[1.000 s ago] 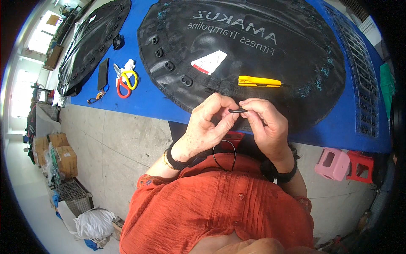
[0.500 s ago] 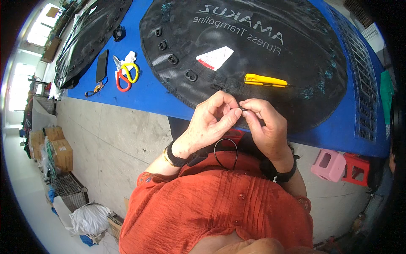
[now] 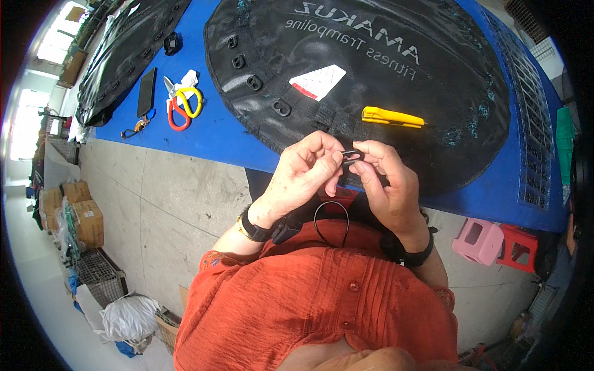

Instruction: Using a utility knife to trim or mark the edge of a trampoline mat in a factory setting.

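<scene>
A small black loop-shaped piece (image 3: 352, 153) is pinched between my two hands, above the near edge of a round black trampoline mat (image 3: 408, 93). My left hand (image 3: 303, 170) grips its left end between thumb and fingers. The fingertips and thumb of my right hand (image 3: 393, 185) close on its right side. Just beyond my hands, a slim yellow-handled tool (image 3: 393, 117) lies on the mat. A white label with a red edge (image 3: 318, 82) lies to its left. Along the mat's left rim are several black oval rings (image 3: 281, 107).
The blue table (image 3: 216, 142) carries scissors with red and yellow handles (image 3: 184, 108), a black phone-like slab (image 3: 146, 93), a small black device (image 3: 172, 43) and another black mat (image 3: 117, 68). Pink (image 3: 477, 241) and red (image 3: 518, 248) stools stand at the lower right. Cardboard boxes (image 3: 86, 222) are at left.
The fingertips have moved slightly apart, and more of the black loop now shows between them. Both hands remain near the same spot. The view has shifted slightly.
</scene>
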Action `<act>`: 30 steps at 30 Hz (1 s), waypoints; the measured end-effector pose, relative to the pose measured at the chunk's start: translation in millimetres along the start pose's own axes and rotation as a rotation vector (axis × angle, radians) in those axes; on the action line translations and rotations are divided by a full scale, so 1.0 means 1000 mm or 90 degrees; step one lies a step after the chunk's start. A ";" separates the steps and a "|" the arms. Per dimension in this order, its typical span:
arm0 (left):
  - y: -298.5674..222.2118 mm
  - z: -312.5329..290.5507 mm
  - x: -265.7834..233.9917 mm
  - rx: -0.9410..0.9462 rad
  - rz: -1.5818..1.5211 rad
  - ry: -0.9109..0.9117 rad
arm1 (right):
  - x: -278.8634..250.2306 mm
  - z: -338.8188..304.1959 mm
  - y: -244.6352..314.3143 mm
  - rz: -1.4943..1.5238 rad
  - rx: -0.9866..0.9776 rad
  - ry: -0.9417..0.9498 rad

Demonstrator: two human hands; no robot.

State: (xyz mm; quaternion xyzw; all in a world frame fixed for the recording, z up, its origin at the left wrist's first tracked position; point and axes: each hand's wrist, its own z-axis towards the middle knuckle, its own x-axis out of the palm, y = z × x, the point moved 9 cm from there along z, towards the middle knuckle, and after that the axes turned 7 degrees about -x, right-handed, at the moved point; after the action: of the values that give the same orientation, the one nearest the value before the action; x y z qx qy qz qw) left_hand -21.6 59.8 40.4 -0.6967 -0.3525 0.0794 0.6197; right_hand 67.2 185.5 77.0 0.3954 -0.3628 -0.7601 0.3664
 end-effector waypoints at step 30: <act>0.010 -0.001 0.006 -0.095 -0.143 0.045 | 0.002 -0.001 0.007 -0.055 -0.031 0.034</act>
State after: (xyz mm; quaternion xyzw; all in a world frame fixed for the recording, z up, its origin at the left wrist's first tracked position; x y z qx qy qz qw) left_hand -12.4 62.9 33.1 -0.6997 -0.4108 -0.0417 0.5830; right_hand 69.2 180.2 81.8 0.4220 -0.3169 -0.7730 0.3520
